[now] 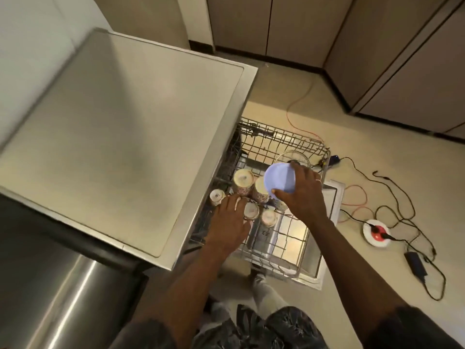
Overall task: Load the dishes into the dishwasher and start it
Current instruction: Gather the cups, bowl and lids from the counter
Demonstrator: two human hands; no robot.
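Two hands are down over the dishwasher rack (289, 139), which is pulled out above the open door (332, 197). Our right hand (300, 192) grips a pale blue cup (279, 181). The fingers are curled round its side, and one round end of it faces up at us. Just left of that hand stand two tall flowery cups (243, 180), upside down and close together. Past the right hand, farther from us, a clear glass bowl (294, 157) sits in the rack.

Our left hand (232, 222) lies flat with straight fingers and holds nothing. Its fingertips reach in among the little cups, but we cannot tell what they touch. One small cup (217, 196) is just left of the fingertips. Two more small cups (251, 210) are just right of the thumb. Left of that hand is the big grey counter (120, 137). Far to the right of the right hand, wires (392, 187) and a round white plug box (376, 233) lie on the floor.
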